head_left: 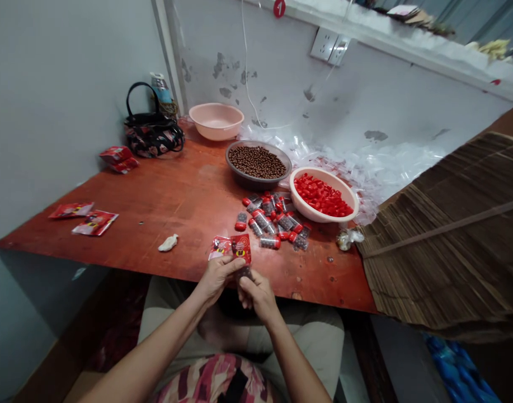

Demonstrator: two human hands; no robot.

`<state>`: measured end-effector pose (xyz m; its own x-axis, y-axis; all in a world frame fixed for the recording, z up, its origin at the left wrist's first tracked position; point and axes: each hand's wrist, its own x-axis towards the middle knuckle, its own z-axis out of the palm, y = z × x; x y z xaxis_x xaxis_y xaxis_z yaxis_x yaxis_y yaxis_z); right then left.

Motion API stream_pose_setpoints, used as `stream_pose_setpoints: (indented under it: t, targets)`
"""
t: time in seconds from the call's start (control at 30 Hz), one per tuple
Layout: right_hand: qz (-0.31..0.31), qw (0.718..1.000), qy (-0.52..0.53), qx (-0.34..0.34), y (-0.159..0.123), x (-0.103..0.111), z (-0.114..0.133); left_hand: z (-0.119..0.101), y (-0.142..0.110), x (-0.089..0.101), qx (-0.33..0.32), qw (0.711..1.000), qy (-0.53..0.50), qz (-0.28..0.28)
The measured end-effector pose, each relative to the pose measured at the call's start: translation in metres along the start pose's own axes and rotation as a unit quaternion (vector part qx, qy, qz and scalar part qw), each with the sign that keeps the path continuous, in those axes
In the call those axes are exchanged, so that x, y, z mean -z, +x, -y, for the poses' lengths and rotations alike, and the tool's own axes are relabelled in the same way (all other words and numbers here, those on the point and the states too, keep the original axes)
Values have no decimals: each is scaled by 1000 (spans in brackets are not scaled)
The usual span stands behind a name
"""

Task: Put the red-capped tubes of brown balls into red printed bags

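My left hand (pixel 214 278) is closed on a small red packet (pixel 241 247), thumb and fingers pinching its lower edge. Close by, in my right hand (pixel 258 295), is a clear capsule bottle (pixel 244 272) of dark brown balls, mostly covered by the fingers. Both hands meet at the table's front edge. A second red packet (pixel 219 247) lies just beyond my left hand. Behind them is a loose pile of filled capsule bottles (pixel 264 222) with red caps.
Past the pile stand a bowl of brown balls (pixel 257 162), a bowl of red caps (pixel 323 196) and a pink basin (pixel 216 120). Clear plastic bottles (pixel 365 168) heap along the wall. Stacked cardboard (pixel 453 235) borders the right. Packets (pixel 95 223) and a handbag (pixel 153 134) occupy the left.
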<state>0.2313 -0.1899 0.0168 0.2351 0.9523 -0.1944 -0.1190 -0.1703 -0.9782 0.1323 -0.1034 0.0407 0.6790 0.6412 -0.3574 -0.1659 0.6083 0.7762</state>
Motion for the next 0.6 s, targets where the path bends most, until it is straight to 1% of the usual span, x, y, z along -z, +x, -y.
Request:
stream_pose_setpoints:
  t: [0.07,0.1,0.2,0.23,0.3,0.37,0.4,0.43,0.53,0.6]
  targets:
    - [24,996,80,-31,2,1,-4,-1,-2,-1,4,999,14,29]
    - [24,994,98,-35,3,1,-6,-1,-2,-1,4,999,19,40]
    - [-11,997,78,-11,4,-1,-6,0,0,0,-2,998,31,50]
    - [-24,997,71,1,3,-2,-5,0,0,0,-7,999,30,41]
    - [-36,996,82,20,2,-4,-2,0,1,2,-18,1000,11,2]
    - [-33,993,112,32,1,-5,0,0,0,4,-27,999,-19,-38]
    - [-31,991,124,35,1,-5,1,0,-1,4,-26,998,-30,-45]
    - [-33,990,132,37,1,-5,1,1,-2,4,-23,998,-36,-40]
    - [-55,987,147,33,6,-4,1,5,-7,-1,-13,999,-37,3]
    - [-63,985,157,31,10,-7,2,8,-14,-4,-22,999,-48,11]
